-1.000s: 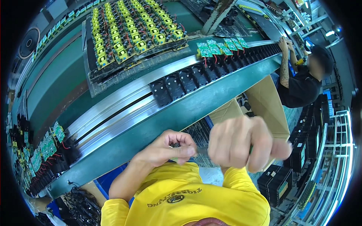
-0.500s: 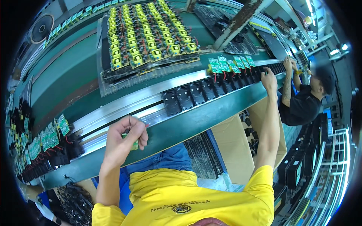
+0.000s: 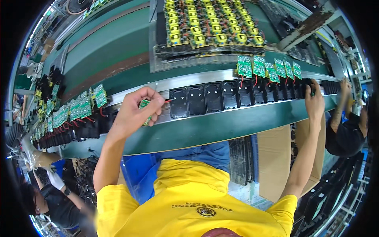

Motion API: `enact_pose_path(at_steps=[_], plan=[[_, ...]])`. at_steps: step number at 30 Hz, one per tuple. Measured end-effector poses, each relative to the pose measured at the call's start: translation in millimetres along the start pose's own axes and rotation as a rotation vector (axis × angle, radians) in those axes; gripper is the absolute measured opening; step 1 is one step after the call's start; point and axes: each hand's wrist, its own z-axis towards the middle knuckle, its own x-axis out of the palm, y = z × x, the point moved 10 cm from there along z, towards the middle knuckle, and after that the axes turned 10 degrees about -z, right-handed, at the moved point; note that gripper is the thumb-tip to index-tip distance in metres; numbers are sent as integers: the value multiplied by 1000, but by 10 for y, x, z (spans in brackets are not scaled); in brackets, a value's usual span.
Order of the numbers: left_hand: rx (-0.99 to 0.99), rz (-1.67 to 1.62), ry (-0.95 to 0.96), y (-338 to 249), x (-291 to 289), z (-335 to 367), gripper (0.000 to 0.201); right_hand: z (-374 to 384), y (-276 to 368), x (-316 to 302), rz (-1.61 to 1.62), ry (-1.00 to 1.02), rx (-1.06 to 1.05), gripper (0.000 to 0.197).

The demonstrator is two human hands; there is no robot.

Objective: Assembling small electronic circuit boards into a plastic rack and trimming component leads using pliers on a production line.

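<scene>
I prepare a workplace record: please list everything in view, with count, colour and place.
Workbench: one, green, across the view
Rail: one, silver, on the workbench
Casings: many, black, along the rail
Circuit boards: about six, green, behind the casings at right; more at left
Component boards: many, yellow and dark, on trays, top
Post: one, rusty white, upper right
Cardboard box: one, brown, lower right
Dark heap: uncountable, black, lower left
Co-workers: at least two, dark clothing, right and lower left
Jeans: one pair, blue, lower centre
Shirt: one, yellow, bottom centre
Left hand: one, bare, holding a green board
Right hand: one, bare, at the casings
</scene>
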Motion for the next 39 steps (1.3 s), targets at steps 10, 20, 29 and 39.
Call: enact_pose_path(at_steps=[10,20,29,39], plan=[[9,69,91,-290,281,-63,13,-1030,1986,-1468,648,-164,-63,48],[-40,-201,256,-312,731,-458,17,-1698,3565,-1584,1320,5,-338,33],[394,405,154,-950,392,-283,10,-1651,3899,-1759,841,-127,-500,23],[285,773,98,-607,199,124,7,-1927,4092,-1292,417,-111,-475,26]])
